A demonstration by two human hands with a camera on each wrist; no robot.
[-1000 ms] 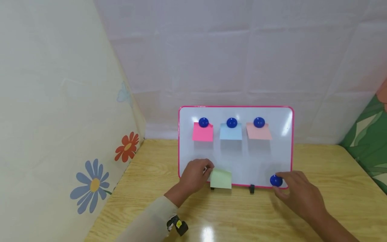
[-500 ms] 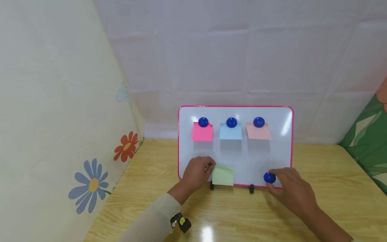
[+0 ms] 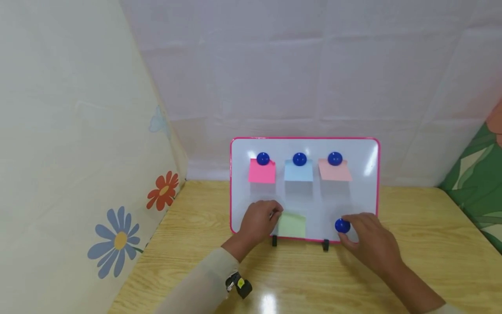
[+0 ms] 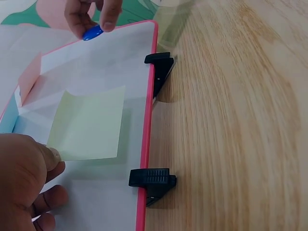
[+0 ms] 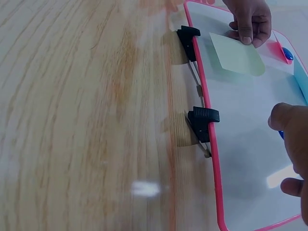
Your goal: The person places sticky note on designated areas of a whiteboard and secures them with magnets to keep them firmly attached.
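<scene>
My left hand [image 3: 256,223] pinches a pale green sticky note [image 3: 292,225] by its upper left corner, close over the lower part of a pink-framed whiteboard [image 3: 243,192]. In the left wrist view the green note [image 4: 89,127] stands slightly off the board. My right hand [image 3: 370,240] pinches a round blue magnet [image 3: 342,226] between thumb and fingertips near the board's lower right. Along the top, blue magnets hold up a hot pink note [image 3: 262,173], a light blue note [image 3: 298,172] and a peach note [image 3: 335,171].
Two black clips [image 3: 274,241] grip the board's bottom edge and prop it on the wooden table [image 3: 298,279]. White cloth [image 3: 294,78] hangs behind. A flower-printed sheet [image 3: 59,152] is at the left, a green leafy one [image 3: 478,183] at the right.
The green note has moved up and slightly right with my left hand. My right hand has carried the blue magnet left and up, toward the note.
</scene>
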